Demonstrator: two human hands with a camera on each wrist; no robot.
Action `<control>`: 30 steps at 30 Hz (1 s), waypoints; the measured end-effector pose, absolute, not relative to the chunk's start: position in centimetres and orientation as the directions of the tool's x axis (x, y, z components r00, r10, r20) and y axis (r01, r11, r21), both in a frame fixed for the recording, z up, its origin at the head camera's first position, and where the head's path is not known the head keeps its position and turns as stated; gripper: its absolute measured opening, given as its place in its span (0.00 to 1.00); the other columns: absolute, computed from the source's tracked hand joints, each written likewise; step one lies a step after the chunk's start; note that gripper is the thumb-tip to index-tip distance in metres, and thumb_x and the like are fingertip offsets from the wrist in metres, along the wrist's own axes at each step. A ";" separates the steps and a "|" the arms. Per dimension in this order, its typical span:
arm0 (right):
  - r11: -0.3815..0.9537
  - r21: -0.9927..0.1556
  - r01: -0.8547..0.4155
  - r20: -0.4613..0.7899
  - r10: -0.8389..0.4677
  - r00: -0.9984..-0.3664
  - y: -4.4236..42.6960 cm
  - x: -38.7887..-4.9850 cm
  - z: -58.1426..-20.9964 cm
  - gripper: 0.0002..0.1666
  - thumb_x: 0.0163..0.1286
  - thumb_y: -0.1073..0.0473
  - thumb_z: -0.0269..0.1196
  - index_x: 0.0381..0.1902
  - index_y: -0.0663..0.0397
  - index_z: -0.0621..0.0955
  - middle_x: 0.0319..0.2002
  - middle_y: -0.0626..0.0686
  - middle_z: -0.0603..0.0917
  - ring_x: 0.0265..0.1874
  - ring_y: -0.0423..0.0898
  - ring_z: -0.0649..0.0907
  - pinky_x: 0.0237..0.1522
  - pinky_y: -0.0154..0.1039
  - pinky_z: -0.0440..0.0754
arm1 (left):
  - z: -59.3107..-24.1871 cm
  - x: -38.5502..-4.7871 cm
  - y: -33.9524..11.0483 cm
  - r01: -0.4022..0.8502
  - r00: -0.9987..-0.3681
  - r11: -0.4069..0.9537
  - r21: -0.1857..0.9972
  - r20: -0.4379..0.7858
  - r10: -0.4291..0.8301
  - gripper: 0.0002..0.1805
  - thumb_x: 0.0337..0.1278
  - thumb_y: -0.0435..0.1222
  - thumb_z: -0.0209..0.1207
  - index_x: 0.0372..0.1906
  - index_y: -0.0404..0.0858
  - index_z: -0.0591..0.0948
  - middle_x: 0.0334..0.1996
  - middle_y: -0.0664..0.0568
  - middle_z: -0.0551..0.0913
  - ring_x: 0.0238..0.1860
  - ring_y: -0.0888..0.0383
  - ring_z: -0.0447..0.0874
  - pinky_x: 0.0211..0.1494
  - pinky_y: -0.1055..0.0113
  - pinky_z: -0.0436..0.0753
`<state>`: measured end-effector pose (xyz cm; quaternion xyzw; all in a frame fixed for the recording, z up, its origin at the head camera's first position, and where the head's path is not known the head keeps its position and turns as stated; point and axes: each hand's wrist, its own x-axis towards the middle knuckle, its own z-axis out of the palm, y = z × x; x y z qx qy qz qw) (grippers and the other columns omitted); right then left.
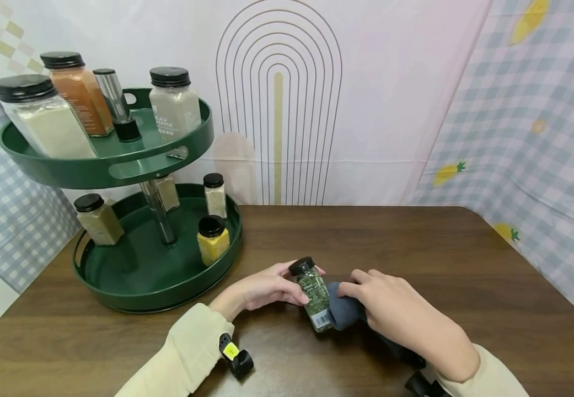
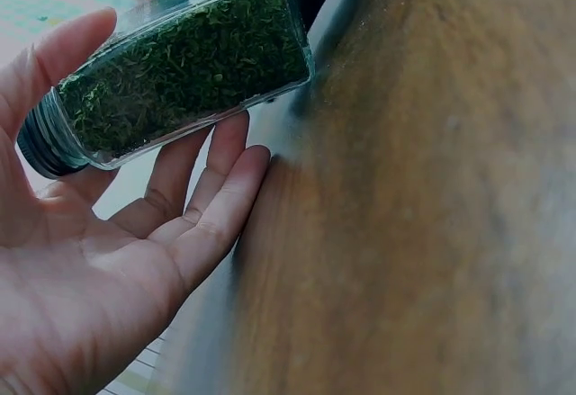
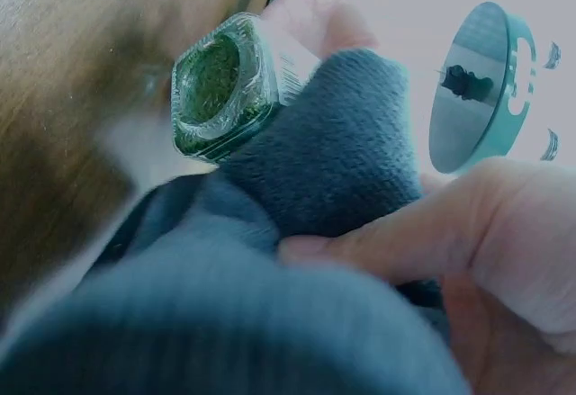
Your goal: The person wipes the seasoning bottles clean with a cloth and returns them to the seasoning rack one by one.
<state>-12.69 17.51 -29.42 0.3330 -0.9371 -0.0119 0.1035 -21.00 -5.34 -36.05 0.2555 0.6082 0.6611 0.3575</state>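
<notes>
Tilted just above the table, a glass jar of dried green herbs point(image 1: 315, 292) with a black lid is gripped by my left hand point(image 1: 272, 286), thumb on one side and fingers on the other. In the left wrist view the herb jar point(image 2: 193, 71) lies across the fingers, its lid by the palm. My right hand point(image 1: 391, 303) pinches a grey-blue cloth point(image 1: 344, 309) and holds it against the jar's side. In the right wrist view the cloth point(image 3: 342, 143) bunches under the thumb, and the jar's base point(image 3: 211, 85) faces the camera.
A green two-tier tray stand point(image 1: 157, 298) stands at the left. Large spice jars and a steel grinder point(image 1: 115, 102) are on its upper tier; several small jars, including a yellow one point(image 1: 213, 242), are below. The brown table point(image 1: 391, 237) reaches back to a patterned fabric backdrop point(image 1: 376, 110).
</notes>
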 end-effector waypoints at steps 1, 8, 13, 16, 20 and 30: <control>0.777 0.092 -0.623 0.175 -0.628 -0.758 17.6 -12.7 -29.4 0.25 0.47 0.75 0.63 0.38 0.41 0.80 0.29 0.44 0.74 0.24 0.42 0.74 0.19 0.33 0.66 | -36.1 -21.0 -5.3 -0.164 -0.616 -0.006 0.986 -0.097 0.782 0.33 0.45 0.28 0.59 0.62 0.37 0.68 0.54 0.48 0.76 0.48 0.57 0.78 0.48 0.64 0.80; 0.801 0.119 -0.587 0.226 -0.597 -0.769 17.8 -12.4 -28.6 0.24 0.46 0.73 0.62 0.38 0.40 0.81 0.29 0.43 0.74 0.27 0.41 0.75 0.20 0.33 0.68 | -36.2 -21.0 -5.3 -0.209 -0.641 -0.001 0.978 -0.136 0.756 0.34 0.48 0.28 0.59 0.64 0.35 0.65 0.53 0.45 0.76 0.46 0.57 0.80 0.50 0.60 0.80; 0.792 0.076 -0.605 0.388 -0.583 -0.714 17.2 -12.2 -28.4 0.22 0.49 0.69 0.64 0.42 0.42 0.81 0.35 0.43 0.77 0.32 0.39 0.79 0.23 0.32 0.75 | -36.3 -21.0 -5.4 -0.257 -0.651 0.000 0.966 -0.173 0.740 0.35 0.52 0.28 0.58 0.67 0.34 0.60 0.48 0.44 0.76 0.40 0.56 0.82 0.51 0.59 0.80; 0.757 0.065 -0.651 0.388 -0.620 -0.682 16.6 -12.2 -28.8 0.22 0.50 0.67 0.66 0.43 0.43 0.81 0.36 0.45 0.77 0.32 0.39 0.79 0.25 0.33 0.77 | -36.4 -21.1 -5.4 -0.255 -0.656 -0.002 0.967 -0.172 0.735 0.33 0.56 0.29 0.56 0.66 0.32 0.59 0.46 0.45 0.77 0.38 0.57 0.82 0.50 0.59 0.80; 0.742 0.078 -0.666 0.326 -0.650 -0.686 16.1 -12.3 -29.3 0.23 0.49 0.66 0.68 0.45 0.43 0.80 0.36 0.47 0.75 0.33 0.42 0.77 0.23 0.34 0.75 | -36.5 -21.1 -5.2 -0.239 -0.676 0.019 0.971 -0.180 0.715 0.27 0.59 0.32 0.56 0.62 0.30 0.64 0.42 0.47 0.80 0.36 0.59 0.83 0.48 0.61 0.81; 0.738 0.064 -0.672 0.290 -0.658 -0.695 16.4 -12.1 -29.6 0.24 0.47 0.69 0.67 0.42 0.41 0.81 0.31 0.45 0.72 0.29 0.40 0.73 0.20 0.31 0.69 | -37.1 -21.5 -5.2 -0.236 -0.688 0.033 0.971 -0.191 0.700 0.25 0.57 0.40 0.59 0.56 0.31 0.70 0.35 0.49 0.84 0.33 0.58 0.84 0.48 0.57 0.82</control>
